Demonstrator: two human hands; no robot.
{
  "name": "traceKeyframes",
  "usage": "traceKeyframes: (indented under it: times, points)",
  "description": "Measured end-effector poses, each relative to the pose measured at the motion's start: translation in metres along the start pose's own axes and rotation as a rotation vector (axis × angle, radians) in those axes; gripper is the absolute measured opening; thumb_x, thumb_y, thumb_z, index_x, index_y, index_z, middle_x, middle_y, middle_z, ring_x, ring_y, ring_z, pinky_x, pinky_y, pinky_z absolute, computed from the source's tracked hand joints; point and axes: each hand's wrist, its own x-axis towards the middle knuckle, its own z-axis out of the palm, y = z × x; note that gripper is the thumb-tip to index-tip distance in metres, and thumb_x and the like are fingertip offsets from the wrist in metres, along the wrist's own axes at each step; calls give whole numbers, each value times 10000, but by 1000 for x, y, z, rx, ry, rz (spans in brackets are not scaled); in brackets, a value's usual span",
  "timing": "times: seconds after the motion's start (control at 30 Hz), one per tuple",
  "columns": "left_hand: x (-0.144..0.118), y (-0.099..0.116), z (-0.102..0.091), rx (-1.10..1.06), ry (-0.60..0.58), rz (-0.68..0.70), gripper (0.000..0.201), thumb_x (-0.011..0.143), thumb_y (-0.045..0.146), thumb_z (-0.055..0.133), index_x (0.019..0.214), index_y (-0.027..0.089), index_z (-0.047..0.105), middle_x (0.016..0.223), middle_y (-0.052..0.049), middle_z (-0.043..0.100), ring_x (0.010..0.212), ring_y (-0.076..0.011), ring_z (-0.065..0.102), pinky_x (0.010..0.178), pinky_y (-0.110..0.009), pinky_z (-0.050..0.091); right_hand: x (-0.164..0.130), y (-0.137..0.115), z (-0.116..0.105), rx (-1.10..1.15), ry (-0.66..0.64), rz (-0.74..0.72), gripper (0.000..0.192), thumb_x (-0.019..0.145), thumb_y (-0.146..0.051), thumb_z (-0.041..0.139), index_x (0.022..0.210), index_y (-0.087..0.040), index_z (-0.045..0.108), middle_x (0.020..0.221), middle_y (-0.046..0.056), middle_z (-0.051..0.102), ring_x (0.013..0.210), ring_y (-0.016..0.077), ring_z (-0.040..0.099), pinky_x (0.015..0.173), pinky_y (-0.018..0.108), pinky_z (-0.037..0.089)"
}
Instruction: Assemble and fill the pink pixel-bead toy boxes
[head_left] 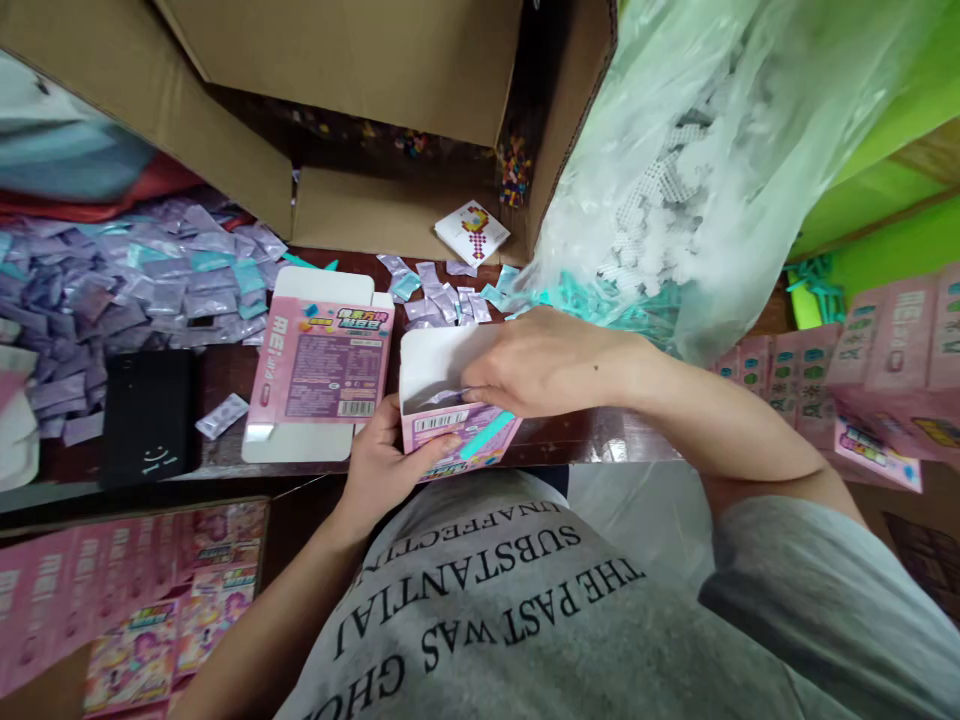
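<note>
My left hand (390, 455) grips a small pink printed carton (469, 432) by its lower left side, thumb across the front. The carton's top is open, with a white flap standing up at the back. My right hand (525, 360) is at this opening, its fingers curled and partly hidden inside. Turquoise plastic tweezers (486, 436) stick out below the right hand, slanting across the carton's front. A lilac sachet (448, 397) shows just inside the opening, by the right fingertips. Left of it, a second pink carton (334, 360) lies on the table with its flaps open.
Lilac sachets (187, 270) are heaped at the left, beside a black phone (148, 415). A large cardboard box (360, 210) stands behind, with a white card stack (472, 233) on its flap. A clear bag (667, 200) holds white pegboards; turquoise tweezers lie below. Filled pink cartons (892, 340) stand right.
</note>
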Motion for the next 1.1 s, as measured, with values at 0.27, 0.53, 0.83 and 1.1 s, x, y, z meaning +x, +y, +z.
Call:
traceKeyframes:
  times: [0.27,0.53,0.83,1.1]
  points:
    - [8,-4,3,-33,-14,54,435,734,380,979,1073,202,773,1018,-60,878,869,-235,833,806,-342,707,-12,0,-10,-132,223,167,321,1131,-370,649,921,-184,804,796,63,727,866,220,714,798,349,463]
    - [8,-2,18,-133,17,50,426,703,367,996,1033,200,783,978,-55,876,824,-239,826,767,-342,706,8,-15,0,-187,649,398,525,1233,-551,381,1111,-201,754,917,62,744,913,212,714,680,317,409]
    - [8,-16,20,-212,27,73,433,821,425,975,1122,191,769,1033,-65,870,836,-198,812,769,-282,683,-7,9,86,-172,559,-37,641,1213,-641,307,1203,-160,732,795,40,738,750,195,626,938,402,485]
    - [8,-24,20,-186,72,196,466,881,534,948,1120,204,721,961,-43,822,785,-178,772,719,-275,661,-35,30,105,209,1145,95,353,1177,-501,569,1384,-242,687,1358,109,740,1316,256,683,1104,470,551]
